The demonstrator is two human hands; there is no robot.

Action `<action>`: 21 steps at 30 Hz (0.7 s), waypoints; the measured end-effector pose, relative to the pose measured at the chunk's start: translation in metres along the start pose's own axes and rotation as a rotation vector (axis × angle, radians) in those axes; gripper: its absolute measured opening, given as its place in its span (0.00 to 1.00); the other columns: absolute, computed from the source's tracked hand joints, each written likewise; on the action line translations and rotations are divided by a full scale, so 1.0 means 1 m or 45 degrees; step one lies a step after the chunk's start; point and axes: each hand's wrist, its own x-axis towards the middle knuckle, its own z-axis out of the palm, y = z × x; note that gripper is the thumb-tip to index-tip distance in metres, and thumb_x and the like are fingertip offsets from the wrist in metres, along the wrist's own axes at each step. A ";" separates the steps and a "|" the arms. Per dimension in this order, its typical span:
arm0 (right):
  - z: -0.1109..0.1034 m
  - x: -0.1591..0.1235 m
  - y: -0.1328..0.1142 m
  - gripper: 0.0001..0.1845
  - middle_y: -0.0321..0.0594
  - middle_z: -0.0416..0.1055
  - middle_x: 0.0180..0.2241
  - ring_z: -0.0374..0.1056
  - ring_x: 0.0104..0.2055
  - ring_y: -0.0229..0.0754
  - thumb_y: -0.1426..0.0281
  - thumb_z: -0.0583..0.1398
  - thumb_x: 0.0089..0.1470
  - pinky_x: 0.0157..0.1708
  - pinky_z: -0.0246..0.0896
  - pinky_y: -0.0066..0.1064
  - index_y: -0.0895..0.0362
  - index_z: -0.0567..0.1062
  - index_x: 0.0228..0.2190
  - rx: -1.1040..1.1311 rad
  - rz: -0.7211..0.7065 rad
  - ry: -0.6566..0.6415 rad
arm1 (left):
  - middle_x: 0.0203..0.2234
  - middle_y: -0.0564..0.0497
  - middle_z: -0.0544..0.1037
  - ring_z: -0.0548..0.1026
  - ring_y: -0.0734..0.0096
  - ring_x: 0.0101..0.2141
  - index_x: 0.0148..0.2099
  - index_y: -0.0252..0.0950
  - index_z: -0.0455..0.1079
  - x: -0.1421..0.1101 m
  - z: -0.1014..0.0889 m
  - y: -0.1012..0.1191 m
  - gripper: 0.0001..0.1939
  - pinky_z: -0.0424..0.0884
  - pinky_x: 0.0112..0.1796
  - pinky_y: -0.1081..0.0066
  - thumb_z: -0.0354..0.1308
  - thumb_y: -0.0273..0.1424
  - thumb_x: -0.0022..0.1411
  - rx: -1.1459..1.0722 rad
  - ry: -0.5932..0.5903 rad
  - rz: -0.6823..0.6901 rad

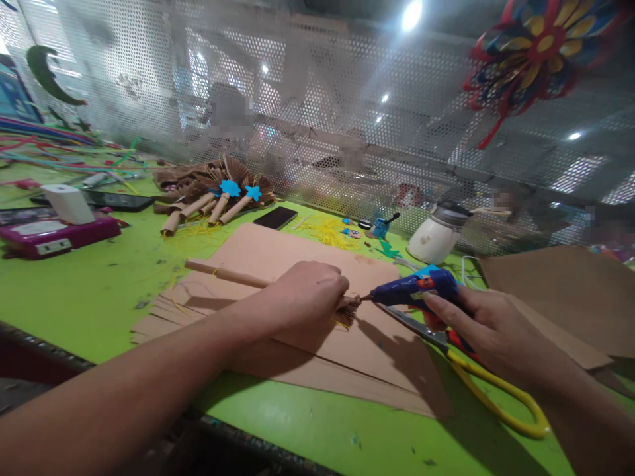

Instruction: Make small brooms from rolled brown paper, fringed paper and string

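My left hand (315, 291) is closed around a rolled brown paper stick (233, 274) whose pleated, fringed end (351, 309) shows past my fingers. It is over a stack of brown paper sheets (278, 241). In my right hand (489, 324) is a blue hot glue gun (417, 289), gripped by its handle, with its tip at or close to the pleated end; whether they touch I cannot tell. Scissors with yellow handles (496, 390) lie below the glue gun, partly covered by it and by my right hand. Yellow string (181, 301) trails near the stick's left end.
Finished brown paper fans (213, 192) with blue stars lie behind. A phone (276, 218), yellow shreds (327, 231), a small blue pot (380, 227) and a white bottle (436, 235) line the back. A purple power strip (59, 233) sits left; brown paper (560, 297) lies right.
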 end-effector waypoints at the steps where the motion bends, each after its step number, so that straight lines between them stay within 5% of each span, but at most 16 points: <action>1: 0.000 0.000 0.000 0.24 0.35 0.63 0.17 0.57 0.19 0.35 0.54 0.49 0.58 0.20 0.52 0.28 0.56 0.70 0.21 -0.003 -0.001 -0.001 | 0.25 0.50 0.74 0.67 0.72 0.23 0.29 0.36 0.70 0.000 0.001 0.000 0.10 0.54 0.23 0.71 0.52 0.34 0.59 0.002 0.013 0.003; 21: -0.001 -0.001 -0.002 0.25 0.32 0.58 0.15 0.54 0.18 0.34 0.52 0.48 0.58 0.18 0.48 0.28 0.56 0.70 0.22 -0.009 0.034 -0.025 | 0.25 0.49 0.74 0.68 0.73 0.23 0.28 0.35 0.71 0.000 0.000 0.001 0.11 0.55 0.24 0.72 0.52 0.34 0.59 0.001 0.007 -0.011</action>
